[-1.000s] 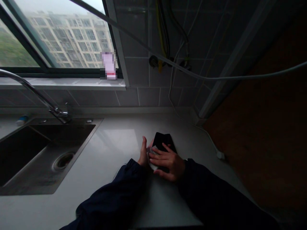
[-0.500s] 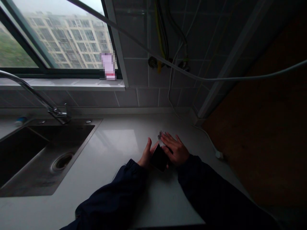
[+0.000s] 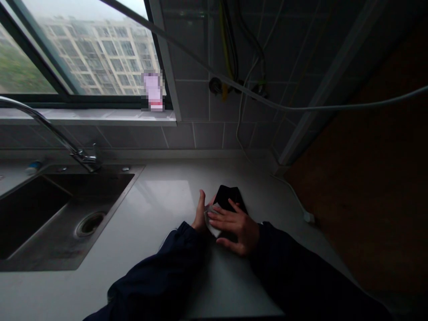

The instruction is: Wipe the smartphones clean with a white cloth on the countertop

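Observation:
A flat black phone [image 3: 224, 195] rests in my left hand [image 3: 199, 218], just over the white counter. My left thumb points up at the phone's side, while most of the other fingers are hidden beneath it. Laid across the phone is my right hand [image 3: 241, 229], pressing a crumpled white tissue [image 3: 212, 226] against its lower left part. The right fingers are stretched out over the tissue, and the thumb is spread toward me. Dark sleeves cover both wrists.
To the left is a steel sink [image 3: 72, 261] with a chrome faucet [image 3: 83, 160]. A white cable with a plug [image 3: 309, 217] lies on the counter at right. A window [image 3: 103, 53] is behind, and another pale cable [image 3: 310, 108] hangs across the view.
My right hand has slid with the tissue from the phone's far end toward me and to the left. The phone's far part now shows. My left hand keeps its hold.

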A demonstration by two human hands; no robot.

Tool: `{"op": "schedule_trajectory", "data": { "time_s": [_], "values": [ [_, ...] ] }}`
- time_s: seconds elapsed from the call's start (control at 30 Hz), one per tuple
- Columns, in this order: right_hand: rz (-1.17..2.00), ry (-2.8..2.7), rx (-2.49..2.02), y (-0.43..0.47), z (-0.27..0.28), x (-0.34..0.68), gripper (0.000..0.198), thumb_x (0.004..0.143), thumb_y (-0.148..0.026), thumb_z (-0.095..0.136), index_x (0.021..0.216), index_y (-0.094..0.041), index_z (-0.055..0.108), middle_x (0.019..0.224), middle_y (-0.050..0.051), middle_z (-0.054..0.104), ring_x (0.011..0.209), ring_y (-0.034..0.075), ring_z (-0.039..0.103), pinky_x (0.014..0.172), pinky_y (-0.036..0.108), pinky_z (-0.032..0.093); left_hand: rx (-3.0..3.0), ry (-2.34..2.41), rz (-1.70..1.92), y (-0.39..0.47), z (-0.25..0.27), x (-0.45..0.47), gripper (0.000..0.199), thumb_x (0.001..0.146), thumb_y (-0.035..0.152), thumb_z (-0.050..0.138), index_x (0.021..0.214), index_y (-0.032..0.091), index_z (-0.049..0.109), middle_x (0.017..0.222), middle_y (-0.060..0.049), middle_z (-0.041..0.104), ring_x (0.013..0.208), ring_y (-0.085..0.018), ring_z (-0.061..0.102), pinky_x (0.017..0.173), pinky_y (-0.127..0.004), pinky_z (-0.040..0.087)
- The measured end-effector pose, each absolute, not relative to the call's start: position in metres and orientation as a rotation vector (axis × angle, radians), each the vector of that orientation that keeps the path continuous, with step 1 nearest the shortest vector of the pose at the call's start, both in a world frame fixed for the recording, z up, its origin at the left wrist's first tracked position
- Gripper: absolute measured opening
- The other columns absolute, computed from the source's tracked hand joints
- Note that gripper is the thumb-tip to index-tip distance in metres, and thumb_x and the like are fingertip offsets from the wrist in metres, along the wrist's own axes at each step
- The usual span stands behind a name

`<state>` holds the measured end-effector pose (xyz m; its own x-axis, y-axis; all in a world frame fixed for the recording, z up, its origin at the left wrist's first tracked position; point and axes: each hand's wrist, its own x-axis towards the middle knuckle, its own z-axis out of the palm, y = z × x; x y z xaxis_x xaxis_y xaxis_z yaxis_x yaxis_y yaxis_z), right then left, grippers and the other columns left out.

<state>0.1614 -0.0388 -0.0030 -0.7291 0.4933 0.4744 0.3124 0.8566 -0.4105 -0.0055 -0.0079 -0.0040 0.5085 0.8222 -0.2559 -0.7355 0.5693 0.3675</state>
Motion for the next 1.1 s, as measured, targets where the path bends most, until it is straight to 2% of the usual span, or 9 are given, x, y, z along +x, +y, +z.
{"op": "schedule_trajectory", "data": {
  "time_s": [0.13, 0.23, 0.33, 0.43, 0.67, 0.9, 1.1],
  "values": [
    [0.339, -2.307, -0.519, -0.032, -0.004, 0.165, 0.035, 0.098, -0.043, 0.053, 0.122, -0.023, 0.070, 0.128, 0.008, 0.072, 0.132, 0.024, 0.060, 0.126, 0.054, 0.012, 0.200, 0.445, 0.964, -0.008, -0.004, -0.007, 0.084, 0.095, 0.074, 0.030, 0.144, 0.010, 0.054, 0.105, -0.019, 0.076, 0.090, -0.029, 0.075, 0.084, -0.039, 0.056],
    [0.242, -2.221, -0.559, -0.025, -0.001, 0.172, 0.027, 0.100, -0.033, 0.051, 0.111, -0.024, 0.074, 0.115, 0.006, 0.078, 0.120, 0.022, 0.069, 0.124, 0.051, 0.023, 0.181, 0.422, 1.009, -0.008, -0.001, -0.006, 0.086, 0.095, 0.075, 0.024, 0.143, 0.010, 0.055, 0.104, -0.019, 0.075, 0.088, -0.030, 0.074, 0.080, -0.040, 0.057],
    [0.144, -2.212, -0.687, -0.017, 0.004, 0.180, 0.029, 0.101, -0.026, 0.048, 0.113, -0.023, 0.074, 0.117, 0.008, 0.077, 0.120, 0.023, 0.069, 0.119, 0.053, 0.033, 0.177, 0.391, 0.978, -0.009, 0.005, -0.007, 0.088, 0.095, 0.075, 0.018, 0.141, 0.010, 0.055, 0.103, -0.019, 0.074, 0.087, -0.032, 0.074, 0.076, -0.042, 0.058],
    [0.049, -2.191, -0.844, -0.009, 0.007, 0.186, 0.031, 0.103, -0.029, 0.046, 0.118, -0.020, 0.072, 0.127, 0.011, 0.072, 0.127, 0.027, 0.064, 0.115, 0.059, 0.037, 0.178, 0.378, 0.874, -0.010, 0.010, -0.010, 0.092, 0.092, 0.078, 0.015, 0.140, 0.011, 0.056, 0.101, -0.019, 0.074, 0.085, -0.034, 0.074, 0.074, -0.044, 0.058],
    [-0.008, -2.109, -0.999, -0.002, 0.002, 0.190, 0.037, 0.104, -0.031, 0.043, 0.130, -0.020, 0.068, 0.137, 0.012, 0.066, 0.137, 0.029, 0.055, 0.116, 0.062, 0.037, 0.160, 0.360, 0.771, -0.009, 0.007, -0.014, 0.097, 0.088, 0.083, 0.017, 0.144, 0.012, 0.051, 0.100, -0.019, 0.073, 0.082, -0.035, 0.074, 0.072, -0.047, 0.058],
    [0.047, -2.141, -0.910, -0.005, 0.004, 0.188, 0.034, 0.102, -0.029, 0.048, 0.126, -0.019, 0.069, 0.134, 0.013, 0.067, 0.138, 0.031, 0.053, 0.116, 0.064, 0.035, 0.173, 0.397, 0.815, -0.011, 0.006, -0.012, 0.089, 0.090, 0.081, 0.024, 0.143, 0.015, 0.053, 0.099, -0.017, 0.074, 0.076, -0.032, 0.074, 0.069, -0.045, 0.058],
    [0.207, -2.236, -0.556, -0.027, 0.005, 0.172, 0.028, 0.098, -0.031, 0.055, 0.118, -0.021, 0.072, 0.124, 0.009, 0.075, 0.129, 0.025, 0.062, 0.125, 0.055, 0.019, 0.181, 0.472, 0.934, -0.008, 0.003, -0.013, 0.086, 0.094, 0.074, 0.029, 0.139, 0.006, 0.057, 0.096, -0.020, 0.074, 0.075, -0.030, 0.074, 0.073, -0.041, 0.058]
  ]
}}
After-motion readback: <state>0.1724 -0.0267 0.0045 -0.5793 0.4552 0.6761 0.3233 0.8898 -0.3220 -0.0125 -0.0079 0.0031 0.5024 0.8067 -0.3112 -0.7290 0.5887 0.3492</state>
